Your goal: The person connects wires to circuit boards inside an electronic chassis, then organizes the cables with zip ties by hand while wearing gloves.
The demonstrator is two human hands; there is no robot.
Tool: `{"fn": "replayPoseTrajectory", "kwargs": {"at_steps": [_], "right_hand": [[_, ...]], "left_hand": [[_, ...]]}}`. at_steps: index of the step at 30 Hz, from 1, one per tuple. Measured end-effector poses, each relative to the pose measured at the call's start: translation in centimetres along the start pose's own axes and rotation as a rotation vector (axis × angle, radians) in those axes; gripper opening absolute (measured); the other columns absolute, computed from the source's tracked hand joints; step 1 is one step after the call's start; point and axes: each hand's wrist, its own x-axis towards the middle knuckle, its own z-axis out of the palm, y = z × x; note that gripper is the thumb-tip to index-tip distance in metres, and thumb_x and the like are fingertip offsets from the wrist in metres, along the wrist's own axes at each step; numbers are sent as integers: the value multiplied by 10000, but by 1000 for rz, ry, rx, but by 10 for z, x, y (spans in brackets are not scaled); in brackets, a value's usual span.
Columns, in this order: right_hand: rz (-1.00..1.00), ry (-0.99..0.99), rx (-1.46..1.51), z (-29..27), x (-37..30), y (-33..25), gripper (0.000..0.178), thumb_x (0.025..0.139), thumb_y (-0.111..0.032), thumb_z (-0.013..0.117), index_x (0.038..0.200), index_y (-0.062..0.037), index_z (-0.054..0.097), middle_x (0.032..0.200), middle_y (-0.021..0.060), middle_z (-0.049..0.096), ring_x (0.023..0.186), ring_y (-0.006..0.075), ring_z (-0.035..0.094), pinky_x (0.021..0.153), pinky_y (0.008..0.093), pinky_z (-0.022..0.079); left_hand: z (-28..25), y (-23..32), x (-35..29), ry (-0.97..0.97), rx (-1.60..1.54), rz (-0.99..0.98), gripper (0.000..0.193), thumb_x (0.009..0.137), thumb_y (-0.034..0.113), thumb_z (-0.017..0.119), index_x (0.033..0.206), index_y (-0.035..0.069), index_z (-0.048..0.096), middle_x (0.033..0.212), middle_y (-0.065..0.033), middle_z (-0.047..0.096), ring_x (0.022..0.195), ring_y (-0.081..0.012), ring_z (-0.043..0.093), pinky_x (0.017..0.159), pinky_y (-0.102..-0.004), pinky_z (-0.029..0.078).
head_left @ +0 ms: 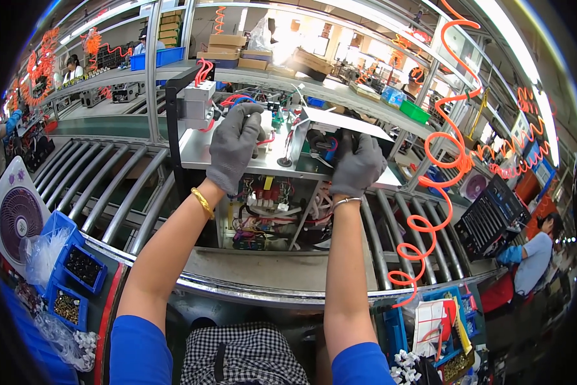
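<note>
Metal chassis point(195, 153), an open boxy frame of sheet metal, is carried on a roller conveyor point(96, 179) whose smooth, round steel bars are laid in parallel rows to both sides. To the right, a glossy orange hose point(461, 168) is hung in loose spiral loops. The chassis is built in two levels: a flat, satiny upper deck, and a lower compartment crowded with tangled wiring point(263, 212) in several colours. Over the right part of the deck, a flat white panel point(349, 122) is set at a slant. Both hands are covered in matte grey fabric gloves. The left hand point(234, 144) is held over the deck with its fingers bent and nearly closed; whether anything is gripped cannot be told. The right hand point(359, 163) is curled at the front edge of the white panel, its fingertips partly hidden, so its hold cannot be told either. At the deck's left end, a silvery, square-edged block point(195, 99) is topped by bent red leads point(205, 69). The left wrist is ringed by a twisted gold bracelet point(203, 203), the right by a slim silver-coloured bangle point(347, 201).
</note>
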Motion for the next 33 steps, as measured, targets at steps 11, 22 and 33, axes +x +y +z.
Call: {"fn": "replayPoseTrajectory", "kwargs": {"at_steps": [11, 22, 33], "right_hand": [[9, 45, 181, -36, -11, 7, 315, 806, -266, 757, 1044, -86, 660, 968, 77, 647, 930, 302, 586, 861, 450, 422], [-256, -489, 9, -36, 64, 38, 476, 774, -295, 756, 1209, -159, 618, 1144, 85, 657, 1126, 297, 578, 1014, 447, 376], [-284, -861, -135, -34, 88, 27, 475, 852, -497, 680, 1220, -199, 639, 1090, 136, 699, 1012, 344, 662, 855, 429, 503]], "left_hand": [[-9, 6, -6, 23, 21, -71, 183, 1010, 185, 528, 1119, 62, 606, 717, -6, 607, 519, -36, 504, 466, -204, 411], [-11, 9, -6, -11, -13, -79, 184, 1008, 187, 528, 1112, 55, 603, 720, -13, 601, 513, -40, 504, 468, -203, 409], [-24, 11, 0, -131, 163, 43, 187, 987, 197, 565, 1128, 83, 613, 801, -18, 642, 557, -74, 550, 466, -219, 419]]}}
